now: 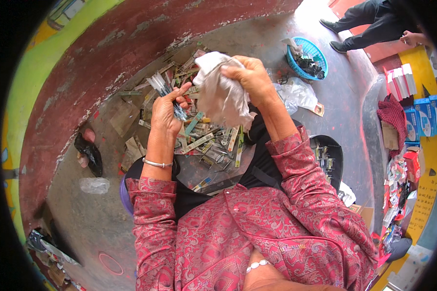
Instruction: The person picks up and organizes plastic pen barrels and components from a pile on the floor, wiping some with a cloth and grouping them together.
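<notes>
My left hand (166, 112) is closed around a bundle of slim pens (159, 83), pale at their upper ends and bluish lower down; their exact kind is hard to make out. One finger points out toward the cloth. Just to the right, my right hand (253, 80) pinches a crumpled off-white cloth (222, 94) by its upper edge, and the rest hangs down beside the bundle. Below both hands, a loose pile of narrow flat boxes and slim packages (199, 141) covers the floor between my legs. The cloth hides part of that pile.
A blue plastic basket (320, 56) with dark items stands at the far right, near a standing person (369, 22). White plastic bags (298, 94) lie before it. A black bag (90, 154) is at left; a round black container (331, 162) sits right. Boxes (427, 116) line the right wall.
</notes>
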`<state>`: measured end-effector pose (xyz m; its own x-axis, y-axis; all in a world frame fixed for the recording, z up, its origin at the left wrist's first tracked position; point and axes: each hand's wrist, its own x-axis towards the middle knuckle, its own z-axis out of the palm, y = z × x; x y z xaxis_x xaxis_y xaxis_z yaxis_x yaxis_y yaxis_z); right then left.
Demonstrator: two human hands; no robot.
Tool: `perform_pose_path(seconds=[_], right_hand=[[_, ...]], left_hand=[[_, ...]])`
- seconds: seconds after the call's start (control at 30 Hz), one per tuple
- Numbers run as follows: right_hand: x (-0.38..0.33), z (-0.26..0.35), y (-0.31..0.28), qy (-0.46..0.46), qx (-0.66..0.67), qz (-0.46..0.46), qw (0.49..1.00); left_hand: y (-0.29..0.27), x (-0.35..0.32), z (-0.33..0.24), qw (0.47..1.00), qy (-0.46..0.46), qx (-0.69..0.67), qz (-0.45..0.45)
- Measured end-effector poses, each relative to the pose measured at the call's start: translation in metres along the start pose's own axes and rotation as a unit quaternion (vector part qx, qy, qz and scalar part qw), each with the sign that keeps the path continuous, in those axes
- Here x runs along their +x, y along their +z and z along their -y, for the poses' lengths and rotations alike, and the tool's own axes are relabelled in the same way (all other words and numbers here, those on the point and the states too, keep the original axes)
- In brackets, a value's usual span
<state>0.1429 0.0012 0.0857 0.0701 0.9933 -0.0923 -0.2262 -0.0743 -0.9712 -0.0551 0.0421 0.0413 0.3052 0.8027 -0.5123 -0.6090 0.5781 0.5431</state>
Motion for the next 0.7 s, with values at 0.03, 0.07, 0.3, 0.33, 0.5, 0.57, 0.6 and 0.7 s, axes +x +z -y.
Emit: perform_pose_path(seconds=[0.03,0.07,0.3,0.33,0.5,0.57,0.6,0.7], right_hand=[[0.003,-0.003,-0.007,-0.013,-0.034,-0.026,0.999],[0.004,-0.005,-0.013,-0.026,-0.068,-0.052,0.996],[0.004,-0.016,0.005,0.009,-0.151,0.013,0.988],[0.003,-0.012,0.001,0.034,-0.066,0.024,0.997],[0.001,-0.006,-0.006,0.13,0.029,0.07,0.989],[-0.003,-0.001,-0.001,0.121,0.023,0.047,0.991],[-0.004,0.004,0.001,0.114,0.018,0.036,0.993],[0.005,0.006,-0.011,0.08,0.149,0.003,0.986]], left_hand=[[0.003,-0.003,0.0,0.999,0.02,0.036,0.018],[0.007,-0.008,0.001,0.996,0.041,0.071,0.035],[0.028,-0.021,0.018,0.952,0.117,0.264,0.104],[0.024,-0.017,0.016,0.955,0.112,0.261,0.081],[0.017,-0.021,0.001,0.984,0.026,0.108,0.141],[0.015,-0.019,0.002,0.987,-0.01,0.057,0.152],[0.016,-0.02,0.001,0.986,-0.006,0.058,0.155],[0.02,-0.024,0.0,0.982,0.009,0.081,0.172]])
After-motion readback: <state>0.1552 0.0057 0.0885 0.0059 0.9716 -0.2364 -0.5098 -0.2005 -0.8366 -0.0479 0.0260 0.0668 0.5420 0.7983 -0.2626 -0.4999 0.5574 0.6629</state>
